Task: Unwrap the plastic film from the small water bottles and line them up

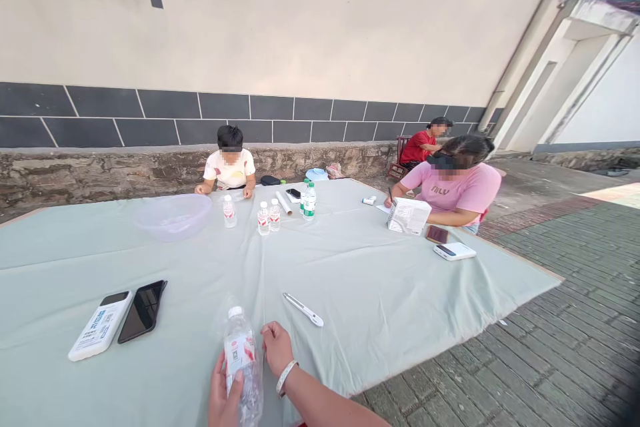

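Observation:
At the near edge of the table, a clear plastic bottle [241, 353] with a white cap and a red-and-white label leans toward me. My left hand [225, 390] is wrapped round its lower part, the thumb lying across the front. Thin clear plastic film seems to surround the bottle and stick up past its cap. Just right of the bottle is my right hand [278, 348], its fingers curled and pinched; whatever they may hold is too small to make out. A white pen-like cutter [303, 309] lies on the cloth beyond my right hand.
A white power bank [101, 325] and a black phone [143, 311] lie at left. Farther back are a translucent basin [173, 219], small bottles [263, 219], green-capped bottles [309, 203], a white roll [283, 203] and a white box [409, 215]. Two people sit at the table, another behind.

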`<state>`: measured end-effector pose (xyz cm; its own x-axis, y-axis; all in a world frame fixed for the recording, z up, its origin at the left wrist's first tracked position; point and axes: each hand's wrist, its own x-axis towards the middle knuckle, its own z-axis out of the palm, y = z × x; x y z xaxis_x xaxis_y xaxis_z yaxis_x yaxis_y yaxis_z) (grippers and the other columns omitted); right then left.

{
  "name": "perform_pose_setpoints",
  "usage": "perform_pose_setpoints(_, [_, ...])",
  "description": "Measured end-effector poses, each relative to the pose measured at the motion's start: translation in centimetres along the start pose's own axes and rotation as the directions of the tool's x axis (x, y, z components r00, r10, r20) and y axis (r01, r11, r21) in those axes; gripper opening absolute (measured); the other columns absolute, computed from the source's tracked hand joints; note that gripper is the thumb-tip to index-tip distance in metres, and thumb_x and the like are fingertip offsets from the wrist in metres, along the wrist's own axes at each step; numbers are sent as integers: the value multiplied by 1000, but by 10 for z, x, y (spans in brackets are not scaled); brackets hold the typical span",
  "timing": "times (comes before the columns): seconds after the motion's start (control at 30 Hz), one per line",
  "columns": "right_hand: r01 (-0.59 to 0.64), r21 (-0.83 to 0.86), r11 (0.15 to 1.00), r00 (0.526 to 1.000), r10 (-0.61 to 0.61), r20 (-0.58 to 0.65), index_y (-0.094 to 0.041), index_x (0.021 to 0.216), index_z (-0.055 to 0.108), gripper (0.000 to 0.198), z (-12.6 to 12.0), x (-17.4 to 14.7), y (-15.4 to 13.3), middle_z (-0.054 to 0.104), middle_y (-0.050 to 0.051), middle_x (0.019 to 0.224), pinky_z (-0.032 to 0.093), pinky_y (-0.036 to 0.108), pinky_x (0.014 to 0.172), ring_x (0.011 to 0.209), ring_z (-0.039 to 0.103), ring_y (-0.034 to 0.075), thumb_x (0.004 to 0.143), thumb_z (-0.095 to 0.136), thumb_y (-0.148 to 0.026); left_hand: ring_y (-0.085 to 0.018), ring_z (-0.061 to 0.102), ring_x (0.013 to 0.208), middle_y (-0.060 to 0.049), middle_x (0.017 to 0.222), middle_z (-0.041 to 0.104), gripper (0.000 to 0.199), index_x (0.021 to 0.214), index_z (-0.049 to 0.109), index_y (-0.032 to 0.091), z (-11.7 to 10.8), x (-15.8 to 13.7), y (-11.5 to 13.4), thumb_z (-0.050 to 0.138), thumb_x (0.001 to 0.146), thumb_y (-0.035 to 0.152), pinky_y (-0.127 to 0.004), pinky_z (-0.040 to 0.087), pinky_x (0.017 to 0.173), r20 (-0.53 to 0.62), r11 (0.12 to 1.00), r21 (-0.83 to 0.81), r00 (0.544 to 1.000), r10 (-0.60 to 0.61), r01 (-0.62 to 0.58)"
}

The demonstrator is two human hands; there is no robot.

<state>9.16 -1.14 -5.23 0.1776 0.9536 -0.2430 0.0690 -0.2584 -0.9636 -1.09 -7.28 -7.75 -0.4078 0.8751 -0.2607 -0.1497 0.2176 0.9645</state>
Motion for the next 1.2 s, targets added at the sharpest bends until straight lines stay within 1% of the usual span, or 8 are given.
perform_pose_setpoints(0.1, [-3, -2, 1000, 999, 3, 47, -21, 71, 51, 33, 3, 0, 1, 52, -2, 62, 38, 26, 49, 53, 48, 14, 78, 47, -52, -31, 56, 117, -9, 123, 61, 59, 126, 41, 35, 3, 0, -7, 51, 72, 58, -40, 52, 88, -3, 996, -78, 999, 50, -50])
perform_pose_setpoints(0.33, [150, -47, 988, 984, -154, -85, -22, 54, 38, 31, 14, 4, 10, 45, -3, 52, 37, 26, 55, 54, 42, 13, 74, 46, -45, -30, 54, 120, -7, 123, 62, 67, 124, 41, 34, 2, 5, -23, 53, 67, 66, -36, 54, 88, 72, 997, -71, 996, 47, -42])
perform_pose_setpoints(0.5, [231, -149, 962, 962, -249, -113, -21, 56, 44, 30, -6, 1, -14, 46, -3, 52, 36, 26, 54, 54, 41, 14, 75, 43, -44, -32, 55, 119, -9, 131, 57, 60, 117, 45, 35, -7, 3, -1, 66, 65, 57, -40, 53, 89, 182, 976, -206, 983, -31, 69])
perform_pose_setpoints(0.6, [216, -140, 966, 962, -235, -136, -21, 64, 48, 31, -20, 8, -30, 45, -4, 53, 34, 25, 50, 52, 42, 13, 78, 42, -48, -31, 53, 121, -12, 136, 52, 67, 123, 42, 30, -8, 5, 14, 68, 66, 54, -38, 52, 93, 119, 962, -268, 993, -23, 55])
perform_pose_setpoints(0.73, [42, -38, 998, 995, -38, 97, -21, 86, 53, 34, -20, 5, -30, 50, -5, 59, 34, 23, 43, 44, 44, 11, 79, 45, -54, -31, 54, 120, -14, 139, 48, 75, 130, 38, 25, -11, 8, 16, 66, 68, 55, -34, 53, 89, 66, 952, -300, 997, -44, 62])
perform_pose_setpoints(0.83, [120, -83, 989, 970, -99, 223, -21, 78, 53, 29, -9, -8, -21, 50, -6, 57, 34, 22, 45, 45, 44, 10, 74, 56, -50, -31, 52, 122, -13, 141, 46, 78, 133, 37, 25, -13, 4, 15, 66, 69, 56, -33, 53, 90, 86, 940, -338, 996, -16, 45])
perform_pose_setpoints(1.07, [183, -55, 982, 982, -179, 64, -21, 56, 44, 32, -8, -13, -20, 40, -6, 47, 30, 23, 45, 46, 36, 10, 73, 52, -47, -29, 63, 105, -6, 114, 65, 71, 123, 51, 31, -14, -4, 36, 75, 61, 57, -38, 53, 85, 221, 842, -521, 975, -24, 139])
perform_pose_setpoints(1.2, [192, -19, 981, 981, -193, -10, -21, 59, 45, 34, -20, -12, -29, 39, -7, 48, 30, 23, 46, 47, 34, 10, 73, 52, -52, -29, 64, 101, -5, 107, 69, 61, 108, 62, 29, -17, -1, 45, 77, 57, 58, -40, 50, 89, 442, 747, -586, 896, -31, 315])
